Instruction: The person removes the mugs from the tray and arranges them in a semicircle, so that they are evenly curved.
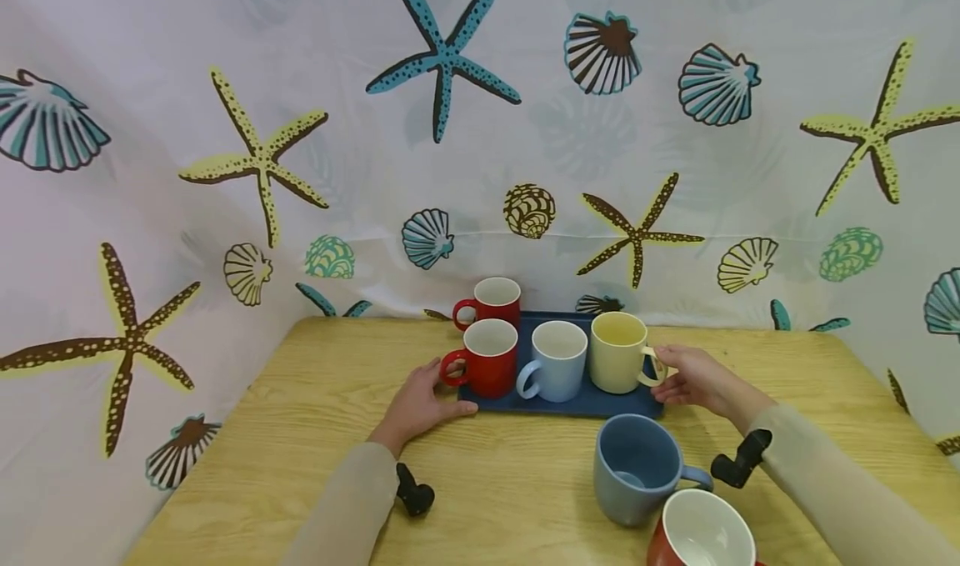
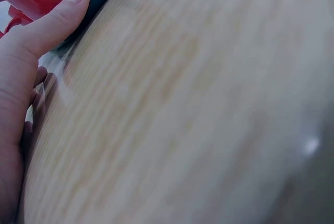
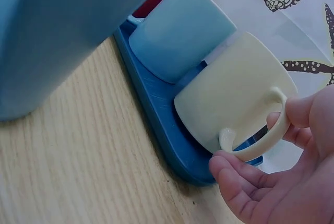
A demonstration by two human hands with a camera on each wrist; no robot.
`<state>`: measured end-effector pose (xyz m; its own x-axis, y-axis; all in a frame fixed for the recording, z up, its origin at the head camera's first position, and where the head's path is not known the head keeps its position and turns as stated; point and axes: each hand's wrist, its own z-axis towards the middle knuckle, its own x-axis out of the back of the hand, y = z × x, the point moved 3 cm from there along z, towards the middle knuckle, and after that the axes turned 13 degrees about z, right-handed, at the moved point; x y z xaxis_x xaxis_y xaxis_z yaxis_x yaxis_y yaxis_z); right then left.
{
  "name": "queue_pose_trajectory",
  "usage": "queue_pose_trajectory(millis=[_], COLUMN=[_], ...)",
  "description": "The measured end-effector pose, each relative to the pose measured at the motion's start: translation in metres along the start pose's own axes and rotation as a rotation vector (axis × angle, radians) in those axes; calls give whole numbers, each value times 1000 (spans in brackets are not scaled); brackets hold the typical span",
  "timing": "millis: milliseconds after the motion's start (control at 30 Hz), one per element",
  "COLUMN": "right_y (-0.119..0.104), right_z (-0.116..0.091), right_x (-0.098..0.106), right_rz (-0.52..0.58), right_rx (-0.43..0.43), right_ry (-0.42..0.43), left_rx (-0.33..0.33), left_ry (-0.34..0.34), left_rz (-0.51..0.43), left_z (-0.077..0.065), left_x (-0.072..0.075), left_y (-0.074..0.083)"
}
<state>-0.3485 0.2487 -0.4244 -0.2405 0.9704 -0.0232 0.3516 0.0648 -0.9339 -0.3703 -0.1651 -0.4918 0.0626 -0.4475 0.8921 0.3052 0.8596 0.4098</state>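
A dark blue tray (image 1: 525,403) lies on the wooden table and bears mugs. My left hand (image 1: 422,403) is at its front left corner, its straight thumb along the tray's edge, fingers beside the front red mug's (image 1: 491,362) handle. My right hand (image 1: 693,376) pinches the handle of a pale yellow mug (image 1: 617,358), which stands upright at the tray's right end. In the right wrist view, the thumb and fingers meet around that yellow handle (image 3: 276,132). A light blue mug (image 1: 558,364) stands between the front red and yellow ones.
Behind the front red mug stands another red mug (image 1: 497,298) at the tray's back left. Nearer me are a grey-blue mug (image 1: 630,491) and a red mug with a white inside (image 1: 705,528), close under my right forearm. A patterned cloth (image 1: 480,174) hangs behind the table.
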Motion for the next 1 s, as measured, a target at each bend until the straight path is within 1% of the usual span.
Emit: queue_pose_trajectory(millis=[200,500,733,1000], right_y=[4,7,12,13], right_z=[-11,-24,-37,-48], right_x=[3,6,9,5], right_rz=[15,26,42,45], right_rx=[19,63,88,95], right_ry=[-18,-44,-108,-175], left_rx=[16,16,17,32], left_ry=[-21,-17,-22,-24], left_rz=[-8,-10,-2,-3], left_z=[0,0,0,1], left_x=[-1,1,0,-1], left_y=[1,0,0,0])
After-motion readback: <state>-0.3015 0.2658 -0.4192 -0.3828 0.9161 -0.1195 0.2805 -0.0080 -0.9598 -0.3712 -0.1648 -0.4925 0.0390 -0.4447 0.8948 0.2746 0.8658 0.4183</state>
